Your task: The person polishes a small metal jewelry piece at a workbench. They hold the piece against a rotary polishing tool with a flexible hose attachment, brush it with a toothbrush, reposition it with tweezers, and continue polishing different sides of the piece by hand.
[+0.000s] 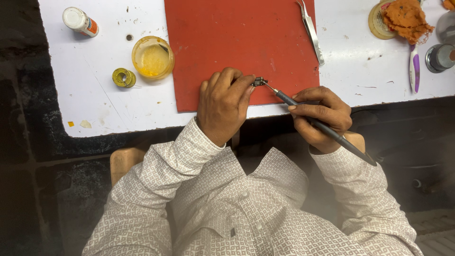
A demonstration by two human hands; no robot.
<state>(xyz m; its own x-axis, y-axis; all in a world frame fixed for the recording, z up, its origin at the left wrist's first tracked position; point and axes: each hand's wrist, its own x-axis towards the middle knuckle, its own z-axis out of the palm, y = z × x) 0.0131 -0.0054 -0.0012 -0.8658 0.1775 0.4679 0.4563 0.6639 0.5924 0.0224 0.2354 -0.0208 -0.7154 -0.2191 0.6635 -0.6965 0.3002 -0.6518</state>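
Observation:
My left hand (223, 103) pinches a small dark metal part (259, 81) at the near edge of a red mat (222, 38). My right hand (321, 116) grips a long dark soldering iron (327, 128) like a pen. Its thin tip touches the small part. Both hands hover over the front edge of the white table (95, 99). White patterned sleeves cover both of my arms.
Metal tweezers (311, 29) lie on the mat's right edge. A round yellow flux tin (152, 57), a solder coil (123, 77) and a small white bottle (80, 21) sit left. An orange sponge in a dish (403, 19), a purple-handled brush (414, 66) and a metal cap (440, 58) sit right.

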